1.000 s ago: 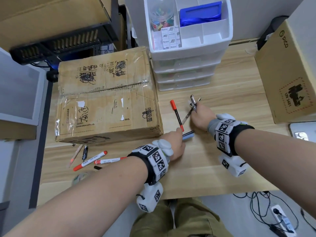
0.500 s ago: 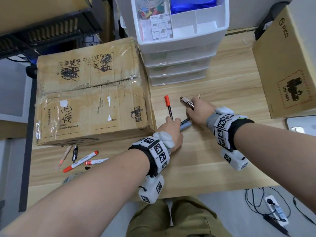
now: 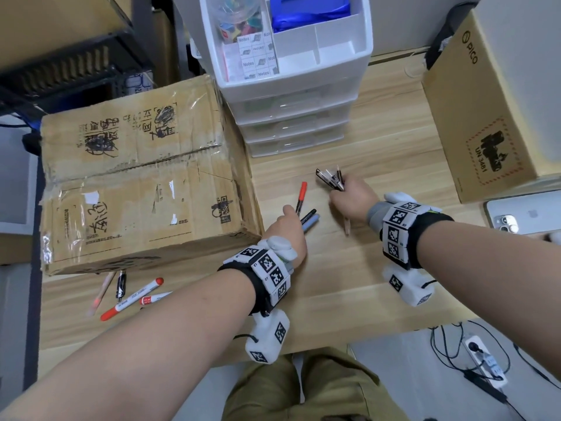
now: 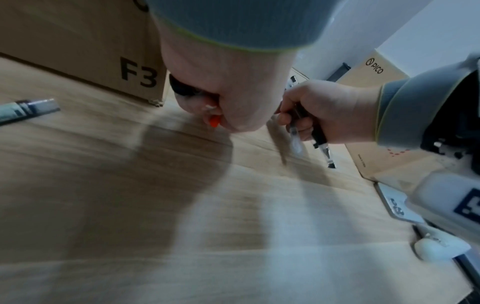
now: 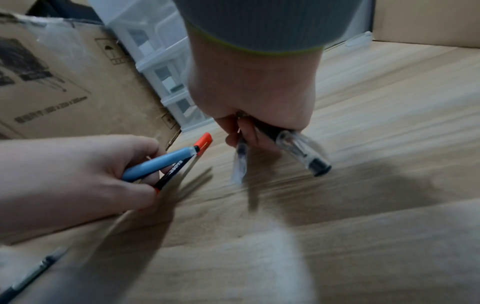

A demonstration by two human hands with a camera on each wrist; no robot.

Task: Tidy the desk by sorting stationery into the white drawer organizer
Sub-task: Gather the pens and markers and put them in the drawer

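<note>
Head view, frame centre: left hand (image 3: 288,232) curled round a small bundle — a red-capped marker (image 3: 301,198), a black pen (image 3: 308,215) and a light-blue pen (image 3: 311,223) — tips fanning toward upper right. In the right wrist view the same hand (image 5: 78,174) sits at left of frame, thumb and fingers pinching the blue pen (image 5: 158,162) against the black barrel.

Right hand (image 3: 353,199), just right of centre, closed round several clear-barrelled pens (image 3: 329,179); caps project to upper left, a thin wooden pencil (image 3: 346,224) trails out below the palm. Left wrist view: right hand (image 4: 324,111) gripping the pens, points down, close above the wooden desk (image 3: 379,141).

White drawer organizer (image 3: 303,95) stands at top centre of the head view, well beyond both hands; its top tray holds notes packs (image 3: 258,56) and a blue item (image 3: 306,10).

Lower left, in front of the taped cardboard box (image 3: 136,177): loose markers (image 3: 130,299) lying on the desk — exact count unclear, arm covers part.
</note>
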